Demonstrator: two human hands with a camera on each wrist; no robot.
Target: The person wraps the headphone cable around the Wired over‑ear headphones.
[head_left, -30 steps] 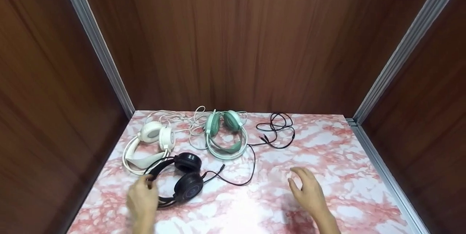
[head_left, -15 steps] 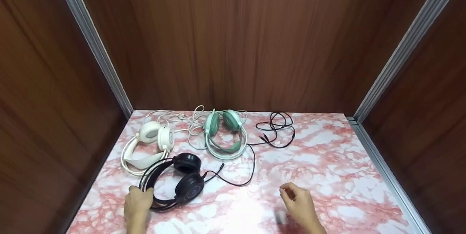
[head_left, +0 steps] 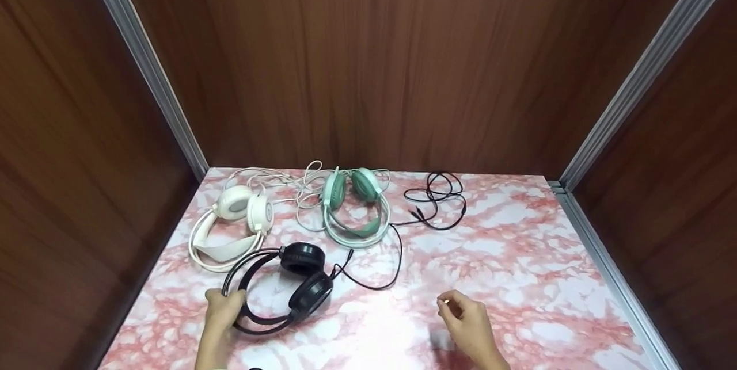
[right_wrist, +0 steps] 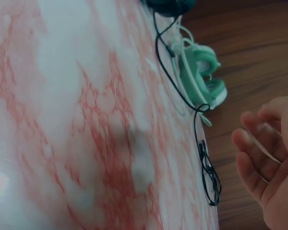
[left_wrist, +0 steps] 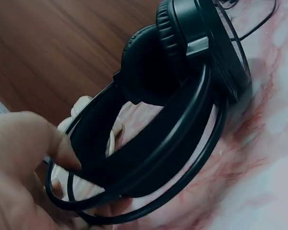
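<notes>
My left hand (head_left: 223, 309) grips the headband of a pair of black headphones (head_left: 311, 294) at the front left of the table. In the left wrist view the thumb (left_wrist: 65, 152) lies over the padded headband (left_wrist: 149, 148), and the other fingers are partly hidden beneath the thin outer bands. The black ear cups point right, away from that hand. My right hand (head_left: 469, 324) hovers over the front right of the table with loosely curled fingers, holding nothing; the right wrist view shows its bare palm (right_wrist: 273, 177).
White headphones (head_left: 259, 213) lie just behind the black pair. Mint-green headphones (head_left: 337, 191) stand at the back middle, among tangled white cords. A black cable (head_left: 397, 269) runs from the black headphones to a loose coil at the back. Wood panels (head_left: 368, 65) enclose the marbled table (head_left: 518, 255).
My left hand has taken a firmer hold of the black headband, and the black headphones have shifted slightly right and tilted. My right hand has drawn nearer the front, its fingers curling in.
</notes>
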